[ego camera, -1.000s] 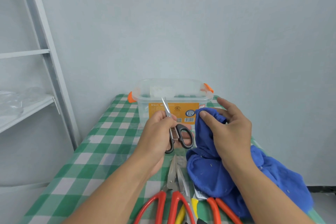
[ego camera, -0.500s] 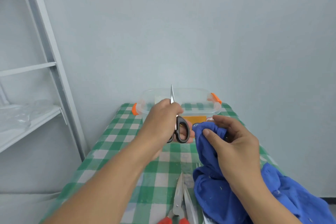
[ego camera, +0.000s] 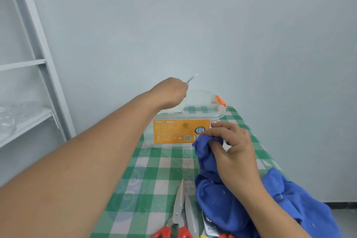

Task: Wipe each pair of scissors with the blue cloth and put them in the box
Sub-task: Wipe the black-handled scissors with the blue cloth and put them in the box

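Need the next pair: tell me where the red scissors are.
Red scissors: bottom centre of the head view, on the table, tips toward the box, just left of the cloth.

- Left arm stretched forward, forearm bare; left hand (ego camera: 170, 92) fisted, knuckles up, gripping scissors (ego camera: 191, 78), blade tip protruding.
- Right hand (ego camera: 234, 152) lower, nearer the body; thumb and curled fingers pinch blue cloth (ego camera: 220, 201).

Bare forearms, bare hands, left (ego camera: 171, 92), right (ego camera: 236, 153)

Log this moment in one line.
left hand: holds scissors over box | right hand: grips blue cloth | red-handled scissors: on table
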Demonstrator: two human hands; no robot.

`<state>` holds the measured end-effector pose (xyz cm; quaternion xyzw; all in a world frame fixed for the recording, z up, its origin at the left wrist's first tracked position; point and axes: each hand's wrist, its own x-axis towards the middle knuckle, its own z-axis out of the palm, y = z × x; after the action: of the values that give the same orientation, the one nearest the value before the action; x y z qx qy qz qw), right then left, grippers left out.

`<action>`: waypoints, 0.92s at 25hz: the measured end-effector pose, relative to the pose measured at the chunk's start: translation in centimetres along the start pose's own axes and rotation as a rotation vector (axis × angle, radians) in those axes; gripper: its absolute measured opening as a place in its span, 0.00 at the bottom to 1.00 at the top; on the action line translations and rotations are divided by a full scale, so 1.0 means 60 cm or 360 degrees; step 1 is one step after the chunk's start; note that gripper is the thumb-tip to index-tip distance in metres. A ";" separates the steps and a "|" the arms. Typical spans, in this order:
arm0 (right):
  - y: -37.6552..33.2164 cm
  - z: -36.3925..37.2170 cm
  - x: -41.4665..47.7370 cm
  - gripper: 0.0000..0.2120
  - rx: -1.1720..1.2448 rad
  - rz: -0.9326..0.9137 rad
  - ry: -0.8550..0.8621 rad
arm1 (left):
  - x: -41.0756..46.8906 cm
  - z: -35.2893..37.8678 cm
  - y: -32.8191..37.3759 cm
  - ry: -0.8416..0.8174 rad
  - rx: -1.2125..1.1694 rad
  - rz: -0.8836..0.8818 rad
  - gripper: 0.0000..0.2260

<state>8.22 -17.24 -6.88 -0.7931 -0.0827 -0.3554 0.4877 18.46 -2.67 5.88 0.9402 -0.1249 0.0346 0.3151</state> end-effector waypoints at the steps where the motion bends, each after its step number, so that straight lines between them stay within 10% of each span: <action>1: 0.004 0.002 0.000 0.23 -0.0074 -0.0091 0.0005 | 0.013 0.008 -0.003 -0.0071 0.0122 -0.0022 0.17; 12: 0.002 -0.007 -0.010 0.17 0.0511 0.0365 -0.0134 | 0.068 0.036 -0.043 -0.0850 0.0849 -0.0190 0.14; 23: -0.006 -0.013 -0.009 0.11 0.0616 0.0461 -0.0095 | 0.101 0.063 -0.062 -0.0901 0.0922 -0.0194 0.14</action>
<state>7.26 -17.61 -6.74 -0.6986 -0.0491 -0.2358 0.6737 25.23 -3.36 1.53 0.9681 -0.1357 -0.2105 -0.0081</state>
